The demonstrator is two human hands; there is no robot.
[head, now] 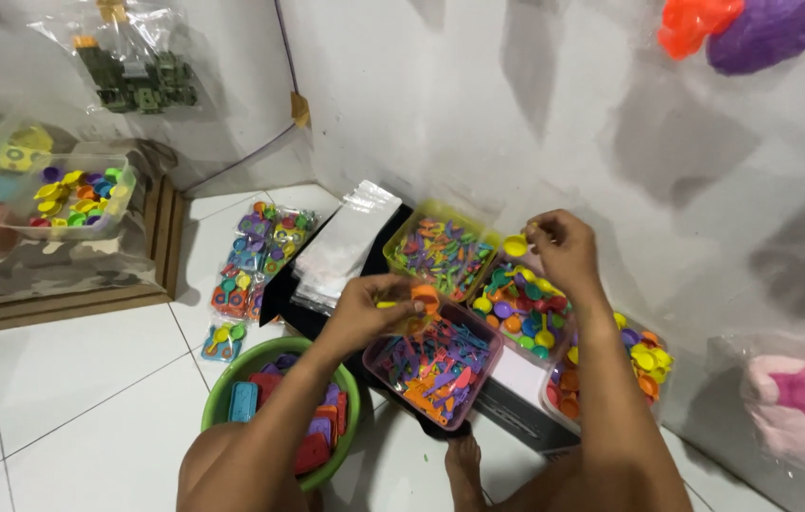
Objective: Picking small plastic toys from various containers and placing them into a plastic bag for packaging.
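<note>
down low at left, a green bowl holds flat toy pieces. the left hand pinches an orange piece and a thin yellow one over the pink tub of small parts. the right hand pinches a yellow cup above the next tub. best to keep each pinch light and gather pieces close over the tubs. fingertips hide part of each piece; the far right tub is cut off by the forearm.

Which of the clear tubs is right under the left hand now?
The pink-tinted tub nearest the person; left hand hovers above it, unlike the yellow-green tub farther back.
</note>
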